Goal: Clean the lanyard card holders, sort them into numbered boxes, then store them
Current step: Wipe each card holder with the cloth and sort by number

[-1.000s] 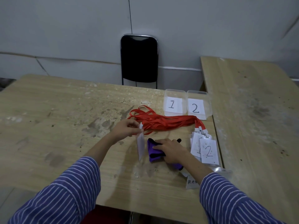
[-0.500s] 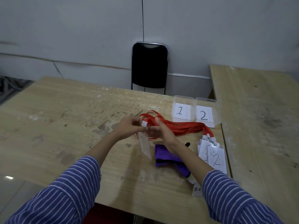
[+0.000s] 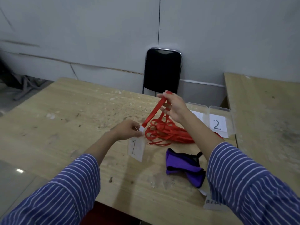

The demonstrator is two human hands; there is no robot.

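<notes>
My left hand (image 3: 128, 129) pinches the white clip end of a red lanyard, and a clear card holder marked 1 (image 3: 136, 149) hangs below it. My right hand (image 3: 172, 106) is raised and pinches the same lanyard's red strap (image 3: 153, 113), pulling it taut up and to the right. A tangle of other red lanyards (image 3: 164, 133) lies on the wooden table (image 3: 73, 120) beneath. The purple cleaning cloth (image 3: 183, 167) lies on the table by my right forearm. The clear box labelled 2 (image 3: 221, 120) stands at the far right; the box to its left (image 3: 197, 108) is partly hidden by my right arm.
A black chair (image 3: 163, 70) stands against the grey wall behind the table. A second wooden table (image 3: 266, 120) adjoins on the right. A small paper label (image 3: 213, 204) lies near the front edge under my right sleeve.
My right hand left the purple cloth, took the red strap and lifted it up to the right. The holder in my left hand now faces me, showing the 1. The view tilted upward.
</notes>
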